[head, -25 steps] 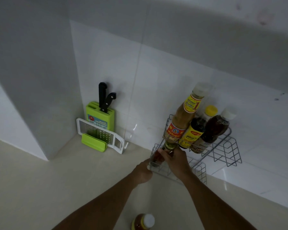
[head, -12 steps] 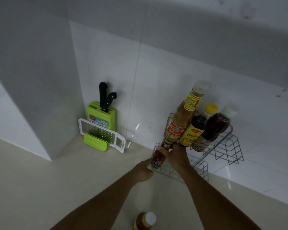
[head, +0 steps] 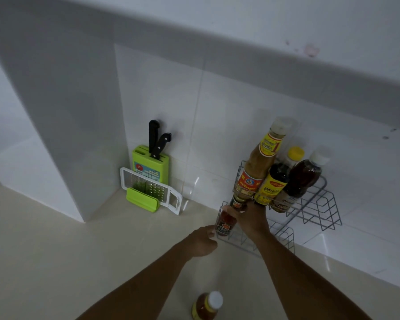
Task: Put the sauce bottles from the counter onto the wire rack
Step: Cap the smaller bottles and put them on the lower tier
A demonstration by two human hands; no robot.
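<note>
A two-tier wire rack stands against the tiled wall at the right. Its upper tier carries a tall tan sauce bottle, a dark bottle with a yellow cap and a brown bottle with a white cap. My right hand grips a small red-labelled bottle by its neck, low inside the front left corner of the lower tier. Fingers curled, my left hand touches the rack's front left edge beside that bottle. Another sauce bottle with a white cap stands on the counter near the bottom edge.
A green knife block with two black-handled knives sits in the wall corner, with a white grater leaning in front of it. A white pillar juts out at the left. The beige counter stretches across the foreground.
The small bottle has sunk a little lower into the rack's lower tier under my right hand. My left hand has stayed at the rack's edge.
</note>
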